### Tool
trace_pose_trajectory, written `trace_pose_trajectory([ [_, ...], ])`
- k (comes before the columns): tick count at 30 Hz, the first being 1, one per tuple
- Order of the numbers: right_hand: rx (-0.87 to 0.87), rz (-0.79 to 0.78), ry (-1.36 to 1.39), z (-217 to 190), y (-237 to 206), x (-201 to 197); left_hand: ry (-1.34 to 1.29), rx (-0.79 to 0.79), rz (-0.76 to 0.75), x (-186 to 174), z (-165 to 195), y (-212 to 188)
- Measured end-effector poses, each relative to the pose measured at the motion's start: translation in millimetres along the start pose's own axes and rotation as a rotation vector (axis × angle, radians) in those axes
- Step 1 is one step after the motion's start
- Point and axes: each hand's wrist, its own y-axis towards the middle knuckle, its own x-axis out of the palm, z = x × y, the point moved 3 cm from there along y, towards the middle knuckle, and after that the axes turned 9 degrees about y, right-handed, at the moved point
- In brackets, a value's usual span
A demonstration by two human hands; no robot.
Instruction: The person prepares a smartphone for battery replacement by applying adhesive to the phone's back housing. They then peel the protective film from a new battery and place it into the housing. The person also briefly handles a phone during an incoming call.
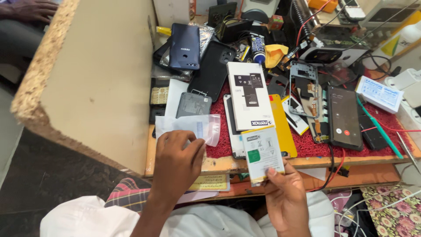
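- The right hand holds a flat phone battery upright by its lower edge; the grip is closed on it, with the thumb across the bottom of the front face and the fingers behind.
- The battery is pale grey with a green square on its label and a yellow edge along its left side.
- Just above that grip, and behind the battery, a white box lies on a yellow sheet on the red mat of the desk.
- The left hand is closed on a clear plastic bag, fingers curled over its lower edge; the bag sticks up past the knuckles.
- Just above the left grip lies a grey phone back; further up are a dark blue phone and a black phone case.
- Well to the right of the right grip, a black phone with a lit screen lies face up beside an opened phone frame.
- A green stick lies slanted further right on the mat.
- Another person's hand rests far up and left of both grips.
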Motion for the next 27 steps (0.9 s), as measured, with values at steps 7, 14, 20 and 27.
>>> trace_pose_trajectory([
  [7,-0.022,0.027,-0.055,-12.1,-1.2,0.2,-0.597,-0.494,0.191,-8.1,-5.6,4.0],
  [14,-0.007,-0.032,-0.065,-18.4,-9.7,7.4,-0.806,-0.745,0.068,-7.6,-4.2,8.7],
  [20,0.007,-0.03,0.003,-23.2,-12.2,1.5,-0.693,-0.697,0.018,-5.4,4.2,7.0],
  [27,0.051,-0.05,0.022,-20.5,-14.0,-1.1,-0.764,-0.687,-0.049,3.9,7.4,4.5],
])
